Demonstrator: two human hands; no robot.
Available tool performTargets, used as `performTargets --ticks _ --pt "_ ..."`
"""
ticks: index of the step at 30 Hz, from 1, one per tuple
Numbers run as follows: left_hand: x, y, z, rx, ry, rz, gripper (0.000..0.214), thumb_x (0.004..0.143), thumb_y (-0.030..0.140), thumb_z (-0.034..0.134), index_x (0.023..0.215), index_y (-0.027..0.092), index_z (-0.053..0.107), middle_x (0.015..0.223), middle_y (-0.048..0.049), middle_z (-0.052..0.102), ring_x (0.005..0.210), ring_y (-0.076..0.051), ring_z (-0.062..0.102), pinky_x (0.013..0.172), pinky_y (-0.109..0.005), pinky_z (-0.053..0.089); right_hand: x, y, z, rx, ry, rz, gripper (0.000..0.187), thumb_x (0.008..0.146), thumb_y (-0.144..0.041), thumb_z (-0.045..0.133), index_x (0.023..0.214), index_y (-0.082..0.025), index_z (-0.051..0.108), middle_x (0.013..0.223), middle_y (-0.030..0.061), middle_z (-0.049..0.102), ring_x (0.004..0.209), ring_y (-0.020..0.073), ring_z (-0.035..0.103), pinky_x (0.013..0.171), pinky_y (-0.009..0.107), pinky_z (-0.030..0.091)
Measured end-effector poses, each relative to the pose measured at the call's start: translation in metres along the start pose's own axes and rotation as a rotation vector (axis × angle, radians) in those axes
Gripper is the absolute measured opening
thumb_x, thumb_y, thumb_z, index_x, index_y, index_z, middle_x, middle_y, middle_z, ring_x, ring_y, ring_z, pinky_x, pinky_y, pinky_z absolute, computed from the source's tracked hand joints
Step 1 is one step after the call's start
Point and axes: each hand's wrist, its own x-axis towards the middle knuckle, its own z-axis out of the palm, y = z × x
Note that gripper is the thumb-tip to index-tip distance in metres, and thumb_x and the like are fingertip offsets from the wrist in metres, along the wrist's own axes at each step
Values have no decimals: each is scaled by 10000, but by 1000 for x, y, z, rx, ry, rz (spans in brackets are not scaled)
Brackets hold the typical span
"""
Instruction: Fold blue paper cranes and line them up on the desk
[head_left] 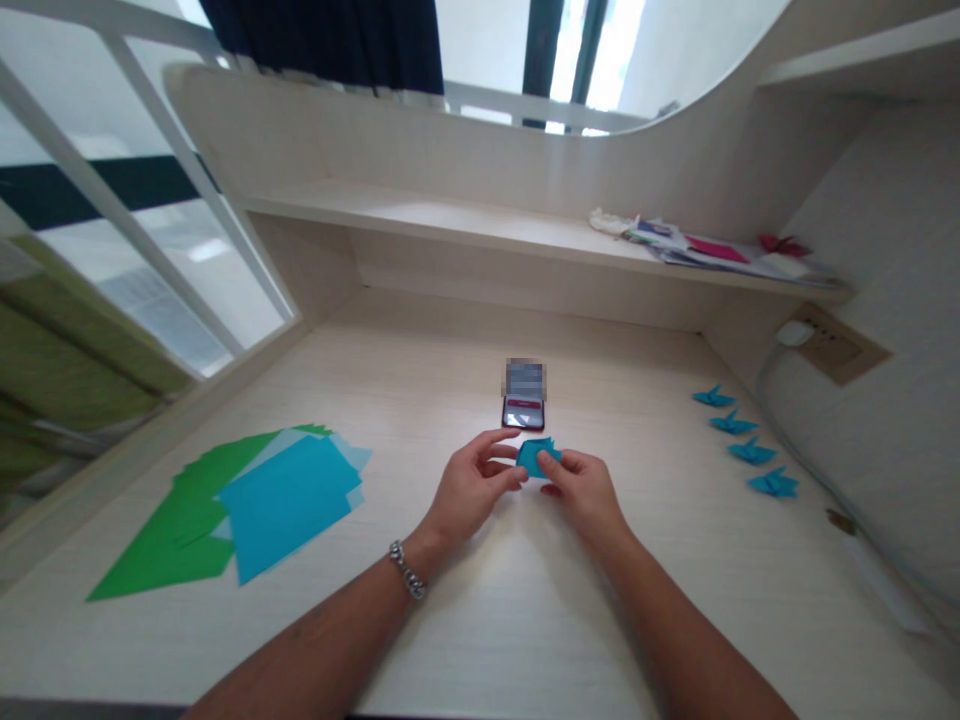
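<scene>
Head view, looking down: pinching a small folded piece of blue paper point(534, 455) in the right hand point(589, 490), with the thumb flat on top and the fingers curled beneath, over the middle of the table point(487, 640). Holding the left hand point(469, 485) half open at the paper's left edge, thumb and fingers apart; cannot tell whether gripping it too. Wearing a silver chain bracelet point(407, 570) on the left wrist. Just beyond the hands, near the paper, a smartphone point(523, 412). Off to the left, blue paper sheets point(296, 510) fanned partly over green paper sheets point(169, 535). Well to the right, four blue origami cranes point(752, 453) in a slanting row, near the wall. Behind them, a white plug point(795, 333) in the wall socket point(844, 350). Farther back, a raised shelf point(450, 222) with loose papers point(720, 250) at its right end.
</scene>
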Motion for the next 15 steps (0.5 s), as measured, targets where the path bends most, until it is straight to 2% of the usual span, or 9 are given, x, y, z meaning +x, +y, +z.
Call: performTargets --ticks 4,8,13,15 --pt "0 -3 -1 112 36 43 359 782 245 701 1126 148 670 934 -88 722 715 -159 654 700 -307 555 -2 -3 0 43 -64 23 376 716 -507 707 814 -146 738 787 70 704 731 179 618 582 251 490" --pt "2 -3 -3 244 35 61 251 809 255 672 1016 124 725 810 -81 726 688 -166 650 688 -305 549 -1 -3 -1 20 -28 20 448 752 -574 638 804 -137 725 771 80 685 725 188 606 546 255 488" --pt "1 -3 -4 255 -11 87 362 764 265 725 1106 153 689 1053 -103 715 879 -202 673 831 -348 544 1 0 1 45 39 55 455 723 -581 660 754 -131 715 702 56 646 652 162 564 524 249 477" --pt "0 -3 -3 278 -35 103 450 725 254 762 1155 162 664 1068 -98 708 915 -209 669 852 -354 539 1 0 1 79 42 72 456 721 -585 659 745 -133 714 688 49 638 636 155 553 529 248 475"
